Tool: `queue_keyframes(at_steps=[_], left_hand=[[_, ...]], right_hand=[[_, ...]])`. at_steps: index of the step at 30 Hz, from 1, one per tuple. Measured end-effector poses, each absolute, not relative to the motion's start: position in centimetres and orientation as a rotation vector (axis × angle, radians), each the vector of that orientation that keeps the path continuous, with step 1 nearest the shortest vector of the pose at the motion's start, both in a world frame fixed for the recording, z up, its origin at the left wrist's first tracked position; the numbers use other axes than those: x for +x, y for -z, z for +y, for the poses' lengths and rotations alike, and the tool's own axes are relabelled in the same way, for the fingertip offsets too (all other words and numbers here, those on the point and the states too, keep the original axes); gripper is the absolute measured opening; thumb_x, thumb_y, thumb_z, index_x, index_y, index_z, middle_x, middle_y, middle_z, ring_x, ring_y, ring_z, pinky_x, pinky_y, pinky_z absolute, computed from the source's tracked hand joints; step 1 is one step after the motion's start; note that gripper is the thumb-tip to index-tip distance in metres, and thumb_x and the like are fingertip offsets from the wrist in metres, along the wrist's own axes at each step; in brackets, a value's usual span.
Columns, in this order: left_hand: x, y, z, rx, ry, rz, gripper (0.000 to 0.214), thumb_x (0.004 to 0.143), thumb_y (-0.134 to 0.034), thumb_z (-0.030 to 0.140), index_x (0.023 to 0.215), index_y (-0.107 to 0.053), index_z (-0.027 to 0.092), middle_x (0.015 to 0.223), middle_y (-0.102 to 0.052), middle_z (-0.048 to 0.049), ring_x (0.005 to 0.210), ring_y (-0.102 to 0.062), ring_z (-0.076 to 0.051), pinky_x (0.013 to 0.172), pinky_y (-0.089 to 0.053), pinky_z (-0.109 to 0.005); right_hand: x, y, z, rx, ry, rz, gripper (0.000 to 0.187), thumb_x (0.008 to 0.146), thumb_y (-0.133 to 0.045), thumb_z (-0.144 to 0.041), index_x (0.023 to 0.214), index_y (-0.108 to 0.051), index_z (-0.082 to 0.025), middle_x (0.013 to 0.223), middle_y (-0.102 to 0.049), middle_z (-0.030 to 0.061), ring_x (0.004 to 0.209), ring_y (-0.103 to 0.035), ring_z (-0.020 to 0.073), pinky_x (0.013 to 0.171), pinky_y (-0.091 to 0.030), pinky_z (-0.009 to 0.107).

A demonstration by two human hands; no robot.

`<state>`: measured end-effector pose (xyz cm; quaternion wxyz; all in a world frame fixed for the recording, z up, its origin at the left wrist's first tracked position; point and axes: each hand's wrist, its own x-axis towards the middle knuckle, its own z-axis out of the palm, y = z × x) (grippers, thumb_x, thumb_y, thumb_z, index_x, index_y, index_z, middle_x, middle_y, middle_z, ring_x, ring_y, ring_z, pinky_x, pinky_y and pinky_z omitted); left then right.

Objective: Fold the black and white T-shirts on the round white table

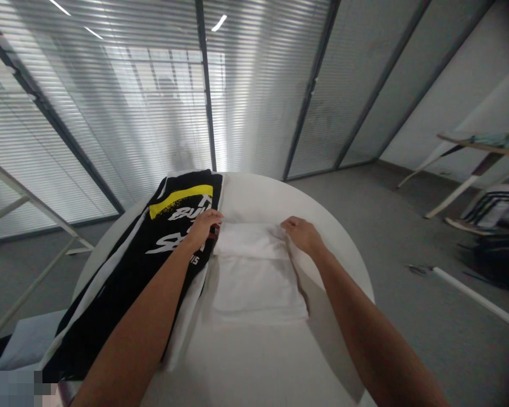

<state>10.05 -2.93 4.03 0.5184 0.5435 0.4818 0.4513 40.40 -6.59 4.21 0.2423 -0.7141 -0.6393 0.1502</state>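
A white folded cloth (258,288), perhaps a garment, lies on the round white table (254,195) with its far edge turned over into a flap. My left hand (206,226) pinches the flap's far left corner, fingers closed. At the far right corner, my right hand (301,232) is closed on the same cloth, its fingers curled. Left of the cloth, a black garment (123,305) with white lettering and a yellow stripe is spread lengthwise on the table. My left forearm passes over part of it.
Glass partitions with blinds (254,85) stand behind the table. A white metal frame (38,198) is at the left. To the right are a wooden-topped table (483,144), a dark bag-like heap (500,257) and a white pole (475,294) near the floor.
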Motion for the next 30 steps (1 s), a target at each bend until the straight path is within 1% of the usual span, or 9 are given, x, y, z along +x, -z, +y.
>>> queue_keyframes(at_steps=[5, 8, 14, 17, 20, 22, 25, 27, 30], left_hand=[[10.3, -3.4, -2.8, 1.493, -1.009, 1.272, 0.037, 0.059, -0.073, 0.026, 0.095, -0.065, 0.020, 0.087, -0.062, -0.0007, 0.073, -0.058, -0.014, 0.061, -0.045, -0.024], [10.3, -3.2, -2.7, 1.457, -1.026, 1.226, 0.035, 0.060, -0.072, 0.026, 0.094, -0.066, 0.020, 0.092, -0.063, -0.0018, 0.076, -0.059, -0.014, 0.064, -0.046, -0.025], [10.5, -4.1, -3.2, 1.666, -0.915, 1.280, 0.023, 0.065, -0.064, 0.020, 0.088, -0.066, 0.019, 0.086, -0.065, -0.0016, 0.077, -0.059, -0.016, 0.073, -0.046, -0.029], [11.2, -4.8, -3.8, 1.937, -0.900, 1.435, 0.018, 0.070, -0.058, 0.017, 0.086, -0.067, 0.020, 0.084, -0.065, -0.0034, 0.082, -0.059, -0.020, 0.083, -0.045, -0.035], [12.3, -5.3, -4.7, 2.226, -0.942, 1.556, 0.020, 0.076, -0.057, 0.022, 0.093, -0.068, 0.021, 0.096, -0.065, -0.0082, 0.100, -0.057, -0.026, 0.098, -0.039, -0.042], [13.0, -5.3, -5.3, 2.353, -0.934, 1.499, 0.026, 0.083, -0.054, 0.027, 0.104, -0.067, 0.021, 0.111, -0.063, -0.0103, 0.112, -0.053, -0.027, 0.105, -0.033, -0.043], [13.7, -4.5, -5.9, 2.435, -0.865, 1.279, 0.041, 0.091, -0.046, 0.035, 0.130, -0.056, 0.024, 0.131, -0.056, -0.0101, 0.127, -0.046, -0.025, 0.111, -0.027, -0.040], [13.8, -3.6, -6.0, 2.423, -0.785, 1.196, 0.047, 0.094, -0.042, 0.039, 0.139, -0.048, 0.024, 0.140, -0.052, -0.0099, 0.133, -0.041, -0.024, 0.113, -0.024, -0.039], [13.5, -2.4, -6.0, 2.387, -0.630, 1.239, 0.051, 0.093, -0.042, 0.045, 0.138, -0.049, 0.023, 0.145, -0.048, -0.0121, 0.139, -0.036, -0.028, 0.114, -0.020, -0.043]], right_hand=[[39.1, -3.5, -6.6, -1.960, -0.498, -1.874, 0.034, 0.081, -0.059, -0.044, 0.106, -0.067, -0.022, 0.094, -0.072, 0.0074, 0.081, -0.064, 0.0204, 0.070, -0.044, 0.028], [39.0, -3.3, -6.3, -1.864, -0.481, -1.792, 0.032, 0.081, -0.060, -0.032, 0.110, -0.065, -0.020, 0.095, -0.071, 0.0061, 0.083, -0.064, 0.0176, 0.073, -0.044, 0.026], [39.6, -3.2, -5.7, -1.890, -0.526, -1.620, 0.029, 0.083, -0.060, -0.028, 0.109, -0.066, -0.018, 0.093, -0.070, 0.0057, 0.081, -0.063, 0.0162, 0.073, -0.045, 0.026], [39.7, -3.5, -5.9, -1.904, -0.363, -1.591, 0.027, 0.084, -0.055, -0.024, 0.107, -0.066, -0.018, 0.096, -0.069, 0.0069, 0.085, -0.063, 0.0180, 0.080, -0.046, 0.029], [38.9, -4.0, -6.7, -1.710, -0.126, -1.642, 0.033, 0.088, -0.049, -0.029, 0.115, -0.063, -0.016, 0.106, -0.067, 0.0113, 0.094, -0.061, 0.0217, 0.089, -0.045, 0.034], [37.7, -4.1, -7.5, -1.593, -0.044, -1.797, 0.039, 0.091, -0.046, -0.035, 0.124, -0.059, -0.018, 0.119, -0.063, 0.0131, 0.109, -0.057, 0.0255, 0.099, -0.040, 0.040], [36.0, -3.4, -8.7, -1.527, -0.081, -2.166, 0.050, 0.097, -0.035, -0.047, 0.141, -0.047, -0.026, 0.143, -0.050, 0.0088, 0.137, -0.035, 0.0290, 0.111, -0.024, 0.050], [35.4, -2.7, -9.0, -1.573, -0.178, -2.345, 0.056, 0.098, -0.026, -0.053, 0.149, -0.035, -0.032, 0.153, -0.037, 0.0046, 0.144, -0.022, 0.0298, 0.113, -0.017, 0.056], [35.8, -1.8, -8.8, -1.671, -0.273, -2.428, 0.058, 0.098, -0.016, -0.057, 0.152, -0.025, -0.036, 0.158, -0.026, 0.0027, 0.146, -0.019, 0.0301, 0.112, -0.014, 0.062]])
